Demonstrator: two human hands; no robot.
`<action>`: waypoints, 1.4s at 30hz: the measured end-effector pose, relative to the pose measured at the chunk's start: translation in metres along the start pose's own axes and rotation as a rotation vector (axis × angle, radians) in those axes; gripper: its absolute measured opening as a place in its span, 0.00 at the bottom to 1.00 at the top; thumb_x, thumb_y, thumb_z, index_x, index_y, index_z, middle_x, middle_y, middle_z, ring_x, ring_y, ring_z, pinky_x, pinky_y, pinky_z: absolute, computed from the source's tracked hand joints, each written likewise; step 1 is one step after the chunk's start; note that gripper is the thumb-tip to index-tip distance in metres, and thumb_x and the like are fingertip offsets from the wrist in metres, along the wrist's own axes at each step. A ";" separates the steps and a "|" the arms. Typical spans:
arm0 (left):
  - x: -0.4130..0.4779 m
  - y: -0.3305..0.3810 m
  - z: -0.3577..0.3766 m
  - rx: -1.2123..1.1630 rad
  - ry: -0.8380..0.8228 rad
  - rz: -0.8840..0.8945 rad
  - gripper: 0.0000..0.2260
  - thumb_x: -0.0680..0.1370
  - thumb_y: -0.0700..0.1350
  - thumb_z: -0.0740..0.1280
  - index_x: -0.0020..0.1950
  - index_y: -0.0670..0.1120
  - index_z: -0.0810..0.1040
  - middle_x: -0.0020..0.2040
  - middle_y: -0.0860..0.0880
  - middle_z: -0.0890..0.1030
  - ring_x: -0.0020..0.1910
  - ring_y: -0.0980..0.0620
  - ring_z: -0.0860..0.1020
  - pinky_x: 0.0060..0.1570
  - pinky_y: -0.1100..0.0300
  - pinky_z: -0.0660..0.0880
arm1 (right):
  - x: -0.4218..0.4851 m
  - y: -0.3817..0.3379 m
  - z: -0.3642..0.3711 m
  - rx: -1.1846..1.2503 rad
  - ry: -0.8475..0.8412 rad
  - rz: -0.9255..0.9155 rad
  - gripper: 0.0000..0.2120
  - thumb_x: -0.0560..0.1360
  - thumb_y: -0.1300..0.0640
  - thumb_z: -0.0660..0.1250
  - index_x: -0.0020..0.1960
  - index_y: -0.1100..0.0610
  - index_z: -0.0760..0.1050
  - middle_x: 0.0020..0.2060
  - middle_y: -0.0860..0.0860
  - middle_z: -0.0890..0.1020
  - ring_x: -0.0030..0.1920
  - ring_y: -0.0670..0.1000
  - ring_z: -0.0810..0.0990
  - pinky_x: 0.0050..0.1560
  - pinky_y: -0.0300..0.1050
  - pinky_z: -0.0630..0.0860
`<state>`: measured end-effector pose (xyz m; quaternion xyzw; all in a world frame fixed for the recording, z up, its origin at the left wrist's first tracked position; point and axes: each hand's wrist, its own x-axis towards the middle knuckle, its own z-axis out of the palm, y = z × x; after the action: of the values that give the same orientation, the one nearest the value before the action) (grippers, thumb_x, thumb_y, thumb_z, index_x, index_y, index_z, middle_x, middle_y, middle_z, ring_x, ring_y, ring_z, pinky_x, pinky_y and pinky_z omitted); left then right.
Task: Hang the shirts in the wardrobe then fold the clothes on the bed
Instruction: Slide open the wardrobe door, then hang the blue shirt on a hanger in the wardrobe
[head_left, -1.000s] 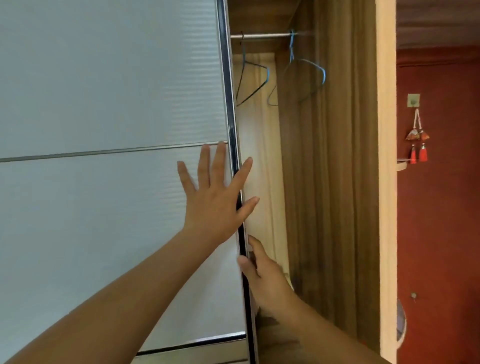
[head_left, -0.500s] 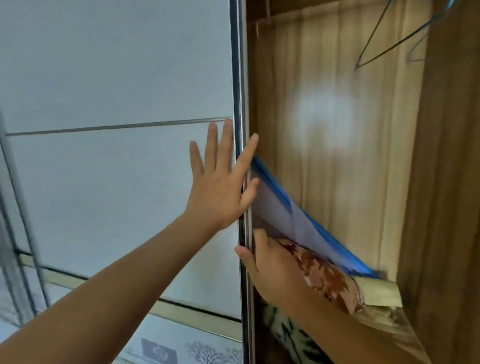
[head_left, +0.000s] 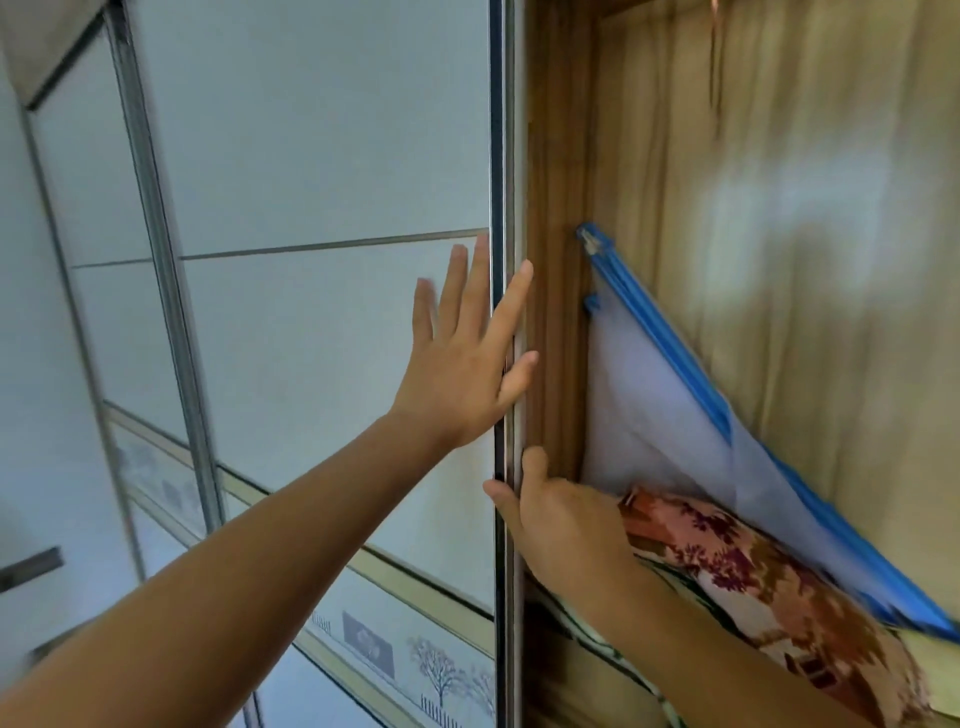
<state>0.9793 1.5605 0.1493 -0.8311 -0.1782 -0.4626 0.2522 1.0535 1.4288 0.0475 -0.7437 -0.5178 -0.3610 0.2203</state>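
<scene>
The wardrobe's white sliding door (head_left: 311, 156) fills the left of the view, its metal edge (head_left: 501, 208) running top to bottom. My left hand (head_left: 462, 374) presses flat on the door panel beside that edge, fingers straight and spread. My right hand (head_left: 561, 519) grips the door's edge lower down, thumb on the front and fingers curled behind it. To the right the wardrobe's wooden interior (head_left: 779, 208) stands open. No shirts or hangers are in view.
Inside the wardrobe a pale bag with blue zip trim (head_left: 670, 415) leans against the back wall. A floral pillow (head_left: 753, 577) lies under it, beside my right forearm. A second door panel (head_left: 78, 260) sits further left.
The door has slid further left with both hands on it, exposing more of the wardrobe's inside. The view has dropped, so the rail and blue hangers are out of sight.
</scene>
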 end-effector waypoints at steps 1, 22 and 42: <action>-0.001 -0.004 0.001 0.001 -0.008 -0.001 0.32 0.84 0.60 0.50 0.82 0.51 0.41 0.82 0.39 0.43 0.81 0.39 0.41 0.75 0.32 0.48 | 0.003 -0.002 0.003 0.016 -0.009 -0.005 0.21 0.74 0.38 0.69 0.42 0.56 0.74 0.16 0.47 0.66 0.13 0.49 0.65 0.20 0.36 0.51; -0.219 -0.033 -0.114 0.112 -0.896 -0.733 0.29 0.80 0.63 0.60 0.79 0.54 0.62 0.73 0.48 0.71 0.69 0.45 0.73 0.67 0.46 0.72 | -0.038 -0.004 0.029 0.448 -0.615 -0.444 0.20 0.79 0.33 0.57 0.59 0.46 0.74 0.42 0.47 0.79 0.42 0.49 0.78 0.36 0.43 0.72; -0.538 0.016 -0.333 0.289 -1.077 -1.692 0.29 0.78 0.64 0.62 0.74 0.51 0.70 0.70 0.47 0.74 0.66 0.44 0.75 0.64 0.46 0.74 | -0.169 -0.278 0.100 0.652 -1.017 -1.102 0.20 0.80 0.37 0.59 0.66 0.46 0.74 0.51 0.44 0.79 0.51 0.49 0.79 0.52 0.50 0.79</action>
<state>0.4878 1.3194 -0.1688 -0.4917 -0.8528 -0.0271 -0.1739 0.7920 1.4975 -0.1594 -0.3537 -0.9247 0.1330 -0.0454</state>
